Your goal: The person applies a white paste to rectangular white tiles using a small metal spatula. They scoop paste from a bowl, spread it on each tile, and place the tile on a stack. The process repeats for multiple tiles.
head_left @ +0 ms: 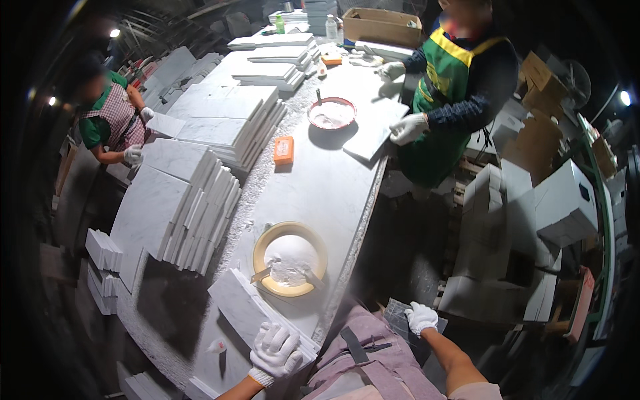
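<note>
My left hand (275, 350), in a white knit glove, rests on a short stack of white marble tiles (243, 303) at the near table edge, its fingers apart. Low at my right side, my gloved right hand (422, 319) is closed on the edge of a dark grey flat slab (399, 315), partly hidden by my pale purple apron (367, 350). Beyond the tiles stands a yellowish bowl (322, 250) of white powder with two flat scrapers in it. A small bottle with a reddish tip (217, 347) is left of my left hand.
Tall stacks of marble tiles (150, 207) line the left. Farther up the table (280, 200) are an orange box (283, 151) and a red-rimmed bowl (332, 125). A co-worker in a green apron (443, 87) handles a tile; another person works left. White boxes (567, 203) stand right.
</note>
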`<state>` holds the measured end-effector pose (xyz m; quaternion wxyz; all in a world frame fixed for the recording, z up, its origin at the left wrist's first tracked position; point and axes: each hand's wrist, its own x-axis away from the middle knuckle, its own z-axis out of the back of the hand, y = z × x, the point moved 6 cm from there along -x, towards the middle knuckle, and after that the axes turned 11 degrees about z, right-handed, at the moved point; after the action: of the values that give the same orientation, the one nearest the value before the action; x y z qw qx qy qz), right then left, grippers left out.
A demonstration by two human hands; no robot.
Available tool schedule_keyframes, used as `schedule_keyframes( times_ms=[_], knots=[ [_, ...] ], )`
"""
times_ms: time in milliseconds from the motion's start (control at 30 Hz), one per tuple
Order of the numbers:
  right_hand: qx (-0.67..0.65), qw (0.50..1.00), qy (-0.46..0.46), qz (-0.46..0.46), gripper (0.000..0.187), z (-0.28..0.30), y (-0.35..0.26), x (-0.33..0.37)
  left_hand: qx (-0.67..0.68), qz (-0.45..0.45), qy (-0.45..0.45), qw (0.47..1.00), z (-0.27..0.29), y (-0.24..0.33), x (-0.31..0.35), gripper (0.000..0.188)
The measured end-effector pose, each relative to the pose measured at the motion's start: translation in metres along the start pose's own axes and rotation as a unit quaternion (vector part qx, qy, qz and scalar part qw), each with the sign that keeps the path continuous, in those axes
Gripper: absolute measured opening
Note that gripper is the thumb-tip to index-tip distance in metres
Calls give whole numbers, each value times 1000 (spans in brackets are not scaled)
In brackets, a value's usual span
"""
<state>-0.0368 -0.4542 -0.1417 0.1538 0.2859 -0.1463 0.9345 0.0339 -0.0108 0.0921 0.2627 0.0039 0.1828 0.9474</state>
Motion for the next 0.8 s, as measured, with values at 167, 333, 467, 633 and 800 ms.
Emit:
schedule_keyframes(
  times_ms=[167,333,467,633,800],
  knots=[
    [-2,998,-59,15,56,13,-21,2,34,19,38,999,9,1,2,42],
    [-88,992,-57,76,59,9,-33,-13,-15,4,46,999,13,3,1,40],
    [-146,977,-103,117,55,2,-3,-33,23,22,-8,999,9,0,-2,47],
    [-171,973,-139,63,53,14,38,-41,1,3,36,999,15,8,-12,41],
    [-47,980,-166,100,42,68,48,-86,-31,-12,45,998,20,18,-27,39]
  ],
)
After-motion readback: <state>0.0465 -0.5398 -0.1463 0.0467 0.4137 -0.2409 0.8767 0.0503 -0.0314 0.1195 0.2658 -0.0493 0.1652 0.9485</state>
